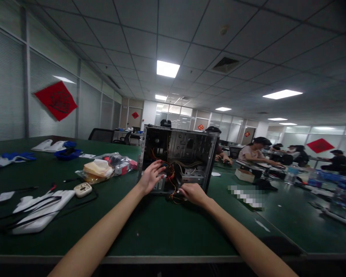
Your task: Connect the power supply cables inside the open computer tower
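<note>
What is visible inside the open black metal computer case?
Thin orange, red and greyish cables show inside the case. Whatever lies directly behind the left hand and right hand is covered and cannot be seen.

We spread our left hand (152, 177) at an open-sided computer case (187, 139), our right hand (193, 192) curled beside its cables (172, 177).

A dark metal computer case (177, 144) is standing on edge on the green table (167, 234), set back from the table's near side, its open face turning toward that side and exposing a bare interior. Orange, red and black cables (170, 176) are tangling inside, some spilling over the lower rim toward the table's near side. Greyish cables (190, 164) are running behind.
</note>
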Available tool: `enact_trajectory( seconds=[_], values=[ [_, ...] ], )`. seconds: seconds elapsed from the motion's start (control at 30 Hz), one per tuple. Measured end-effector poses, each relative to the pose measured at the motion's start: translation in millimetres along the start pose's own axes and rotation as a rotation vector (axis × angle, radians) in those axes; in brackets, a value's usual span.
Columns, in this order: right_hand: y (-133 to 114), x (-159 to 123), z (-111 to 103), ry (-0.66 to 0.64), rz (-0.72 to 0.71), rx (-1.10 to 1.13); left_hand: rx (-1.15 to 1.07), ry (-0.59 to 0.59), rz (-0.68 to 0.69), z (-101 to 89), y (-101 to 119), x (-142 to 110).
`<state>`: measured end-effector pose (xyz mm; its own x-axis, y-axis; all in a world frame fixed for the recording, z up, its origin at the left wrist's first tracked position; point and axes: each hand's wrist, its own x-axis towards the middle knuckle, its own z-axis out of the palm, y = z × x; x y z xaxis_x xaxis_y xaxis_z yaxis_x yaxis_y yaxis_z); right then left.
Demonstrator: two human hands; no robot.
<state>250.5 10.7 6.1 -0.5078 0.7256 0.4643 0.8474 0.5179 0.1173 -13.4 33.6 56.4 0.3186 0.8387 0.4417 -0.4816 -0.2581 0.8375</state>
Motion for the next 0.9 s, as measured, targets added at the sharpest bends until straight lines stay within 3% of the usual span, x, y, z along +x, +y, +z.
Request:
enact_trajectory(
  seconds=[0.1,0.3,0.47,0.73,0.9],
  values=[
    [12,-15,10,-0.063,-0.048,0.022,-0.022,-0.009,0.015,2.3,3,7],
    [8,-4,13,-0.072,0.004,0.02,0.181,-0.083,0.082,9.1,-10,-2],
    [-4,-8,5,-0.102,-0.045,0.065,0.571,-0.243,0.183,13.1,-27,-19],
    [-15,-10,2,-0.091,-0.047,0.143,1.388,-0.679,0.475,-0.7,-38,-25],
    [-15,-12,7,-0.071,0.007,0.185,1.679,-0.685,0.586,4.1,-51,-25]
  ],
)
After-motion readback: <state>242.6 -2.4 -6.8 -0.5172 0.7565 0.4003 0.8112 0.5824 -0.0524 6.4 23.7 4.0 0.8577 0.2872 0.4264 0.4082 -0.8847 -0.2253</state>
